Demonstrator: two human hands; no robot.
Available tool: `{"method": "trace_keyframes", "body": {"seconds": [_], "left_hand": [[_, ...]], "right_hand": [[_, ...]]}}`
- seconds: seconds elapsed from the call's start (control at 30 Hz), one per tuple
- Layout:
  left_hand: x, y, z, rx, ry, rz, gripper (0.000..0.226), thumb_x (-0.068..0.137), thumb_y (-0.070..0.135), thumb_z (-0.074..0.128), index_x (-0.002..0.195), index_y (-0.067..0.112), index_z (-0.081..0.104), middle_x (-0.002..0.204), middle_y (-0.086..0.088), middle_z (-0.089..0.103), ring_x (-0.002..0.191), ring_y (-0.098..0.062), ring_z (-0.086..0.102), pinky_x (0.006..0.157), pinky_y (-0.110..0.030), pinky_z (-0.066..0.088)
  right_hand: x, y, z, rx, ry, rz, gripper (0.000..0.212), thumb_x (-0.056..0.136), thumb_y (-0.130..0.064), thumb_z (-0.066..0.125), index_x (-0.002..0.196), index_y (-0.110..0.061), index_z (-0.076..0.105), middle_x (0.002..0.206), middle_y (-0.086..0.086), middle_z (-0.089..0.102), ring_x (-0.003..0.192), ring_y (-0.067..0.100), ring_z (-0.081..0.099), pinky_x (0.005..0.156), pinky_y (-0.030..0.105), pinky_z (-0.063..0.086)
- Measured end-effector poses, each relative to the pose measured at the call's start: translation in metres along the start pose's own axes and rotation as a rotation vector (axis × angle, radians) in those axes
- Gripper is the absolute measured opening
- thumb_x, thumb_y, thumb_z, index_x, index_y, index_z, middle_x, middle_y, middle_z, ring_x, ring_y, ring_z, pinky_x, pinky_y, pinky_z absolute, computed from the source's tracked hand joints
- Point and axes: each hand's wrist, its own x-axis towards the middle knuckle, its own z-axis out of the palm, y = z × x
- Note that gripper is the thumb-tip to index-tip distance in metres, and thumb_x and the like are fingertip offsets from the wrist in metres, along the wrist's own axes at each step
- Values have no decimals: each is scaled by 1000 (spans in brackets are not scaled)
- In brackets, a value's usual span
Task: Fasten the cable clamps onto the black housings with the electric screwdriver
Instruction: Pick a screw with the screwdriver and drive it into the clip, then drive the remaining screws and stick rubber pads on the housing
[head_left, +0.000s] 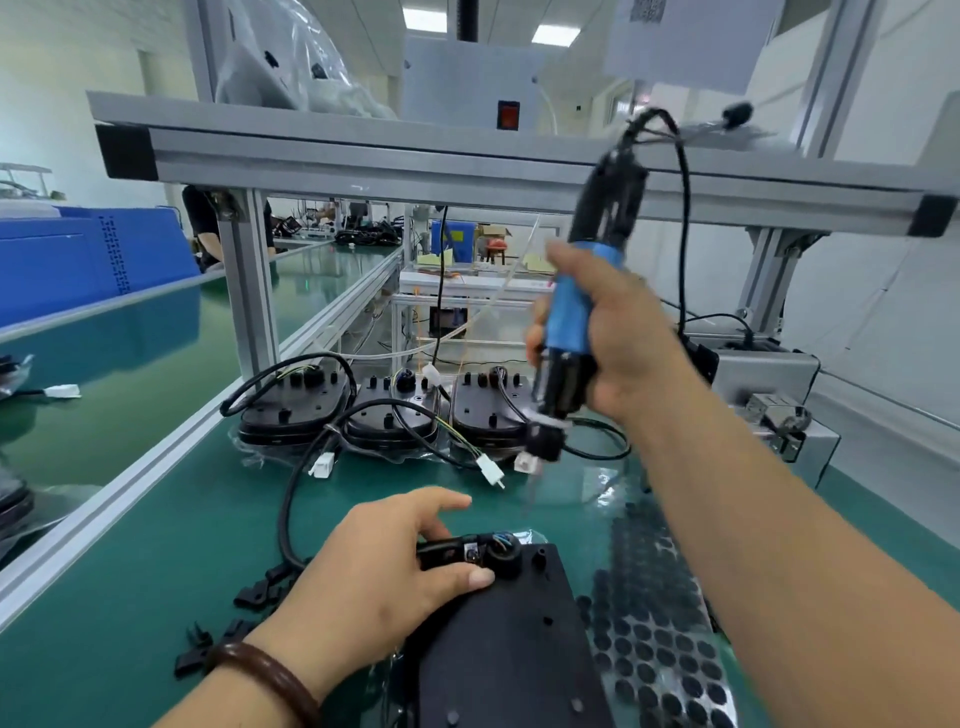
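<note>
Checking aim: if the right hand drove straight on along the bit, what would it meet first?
Likely the green mat just beyond the near housing; the screwdriver in the right hand is blurred, depth unclear.

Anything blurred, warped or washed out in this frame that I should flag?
Head view: the electric screwdriver in the right hand is motion-blurred, its bit smeared; the left hand on the black housing is sharp; the wide lens bows the aluminium frame; ceiling lights are blown out.
</note>
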Motion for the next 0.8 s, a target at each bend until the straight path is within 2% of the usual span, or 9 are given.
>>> {"method": "trace_keyframes", "body": {"seconds": [0.07, 0.13, 0.3, 0.43, 0.63, 0.8], "left_hand": [[0, 1, 0, -2, 18, 7, 36, 66, 57, 76, 98, 50, 61, 86, 25, 63, 84, 5, 59, 81, -21, 50], [0, 1, 0, -20, 31, 18, 24, 66, 53, 78, 86, 45, 67, 84, 20, 64, 81, 4, 60, 79, -22, 51], [0, 2, 1, -63, 60, 4, 18, 64, 47, 82, 78, 44, 71, 79, 18, 63, 76, 3, 59, 71, -17, 47], [-1, 3, 2, -62, 69, -23, 18, 63, 45, 83, 76, 42, 72, 78, 17, 65, 75, 4, 59, 70, -14, 46], [-3, 6, 2, -79, 86, -47, 19, 61, 44, 84, 74, 47, 71, 79, 18, 67, 76, 4, 61, 75, -22, 50], [-2, 5, 2, -63, 81, -57, 19, 59, 47, 83, 74, 46, 72, 82, 24, 66, 77, 5, 61, 71, -18, 49]], "right_hand": [[1, -12, -27, -60, 156, 97, 42, 73, -32, 76, 99, -12, 51, 55, 4, 56, 43, 18, 54, 47, 27, 51], [-1, -16, -57, -148, 271, 183, 42, 77, -36, 76, 100, -12, 51, 55, 5, 56, 43, 19, 55, 47, 28, 52], [-14, -1, -115, -200, 440, 317, 44, 81, -39, 74, 103, -10, 50, 62, 9, 54, 43, 21, 56, 45, 30, 51], [-17, 14, -130, -179, 458, 348, 41, 82, -37, 73, 99, -8, 50, 53, 9, 55, 40, 21, 55, 42, 29, 50], [-17, 23, -132, -199, 405, 376, 41, 82, -38, 73, 95, -7, 50, 50, 8, 56, 41, 21, 55, 43, 30, 50], [-22, 15, -148, -242, 426, 394, 43, 81, -40, 74, 96, -7, 51, 49, 6, 56, 41, 20, 56, 43, 29, 50]]}}
